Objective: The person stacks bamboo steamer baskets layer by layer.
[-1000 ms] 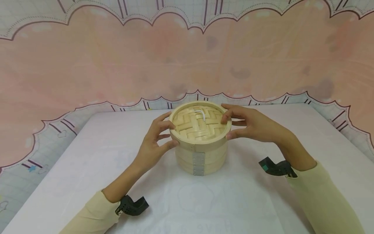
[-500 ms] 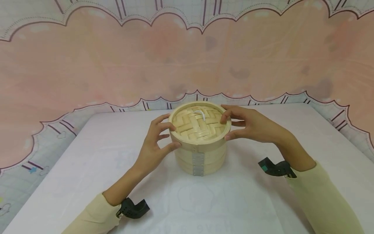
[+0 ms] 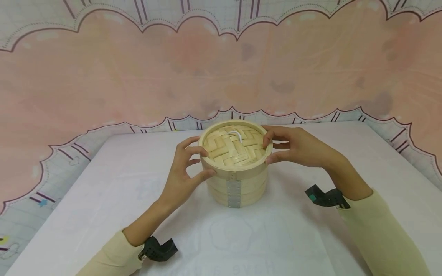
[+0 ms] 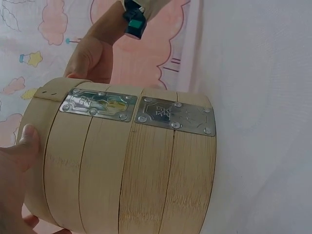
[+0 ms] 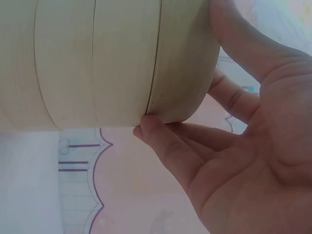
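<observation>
A round bamboo steamer (image 3: 250, 188) stands upright on the white table, two metal plates lined up down its front. On top sits its woven lid (image 3: 233, 149), with a small white loop in the middle. My left hand (image 3: 179, 172) grips the lid's left rim, index finger over the top edge and thumb (image 4: 29, 139) against its side band. Opposite, my right hand (image 3: 298, 147) pinches the right rim, thumb in front and index fingertip on the lid. In the right wrist view another fingertip (image 5: 152, 124) lies at the seam below the lid band.
The white tabletop (image 3: 121, 184) carries faint printed marks and surrounds the steamer. Behind it hangs a pink and white patterned cloth (image 3: 145, 76). A black wrist device (image 3: 159, 249) sits at each cuff.
My left thumb has slid slightly right along the lid's side, and the lid's front seam has shifted slightly right over the metal plate. The steamer body and right hand have barely moved.
</observation>
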Tool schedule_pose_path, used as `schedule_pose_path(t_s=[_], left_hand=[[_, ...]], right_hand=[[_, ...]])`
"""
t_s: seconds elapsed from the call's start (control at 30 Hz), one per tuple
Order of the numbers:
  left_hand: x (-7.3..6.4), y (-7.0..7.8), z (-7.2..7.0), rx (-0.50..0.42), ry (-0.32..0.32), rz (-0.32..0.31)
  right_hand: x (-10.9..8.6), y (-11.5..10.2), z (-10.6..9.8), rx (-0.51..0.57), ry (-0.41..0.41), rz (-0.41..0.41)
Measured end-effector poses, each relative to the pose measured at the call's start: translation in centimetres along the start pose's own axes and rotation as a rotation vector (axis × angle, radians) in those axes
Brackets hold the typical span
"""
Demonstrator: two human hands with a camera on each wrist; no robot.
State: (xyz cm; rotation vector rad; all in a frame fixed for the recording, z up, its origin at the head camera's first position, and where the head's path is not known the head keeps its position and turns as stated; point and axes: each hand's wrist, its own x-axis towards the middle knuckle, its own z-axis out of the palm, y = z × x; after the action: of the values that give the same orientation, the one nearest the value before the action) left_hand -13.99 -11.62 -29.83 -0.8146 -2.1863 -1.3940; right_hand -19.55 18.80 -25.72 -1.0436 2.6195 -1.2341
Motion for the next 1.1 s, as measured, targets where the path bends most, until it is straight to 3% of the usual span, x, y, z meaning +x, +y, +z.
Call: schedule_pose_path(t_s=[0.17, 0.27, 0.5, 1.1], left_hand=[[-0.1, -0.4, -0.3, -0.032, 0.01, 0.046], [-0.1, -1.4, -0.3, -0.051, 0.013, 0.069], [-0.4, -3.8, -0.3, -0.077, 0.012, 0.051], [-0.4, -3.7, 0.3, -0.065, 0.021, 0.059]], right_hand=[[0.2, 0.1, 0.0, 0.026, -0.005, -0.015], [0.4, 0.2, 0.0, 0.04, -0.011, -0.026], [0.7, 0.2, 0.1, 0.065, -0.03, -0.028], [0.4, 0.8, -0.2, 0.084, -0.024, -0.001]])
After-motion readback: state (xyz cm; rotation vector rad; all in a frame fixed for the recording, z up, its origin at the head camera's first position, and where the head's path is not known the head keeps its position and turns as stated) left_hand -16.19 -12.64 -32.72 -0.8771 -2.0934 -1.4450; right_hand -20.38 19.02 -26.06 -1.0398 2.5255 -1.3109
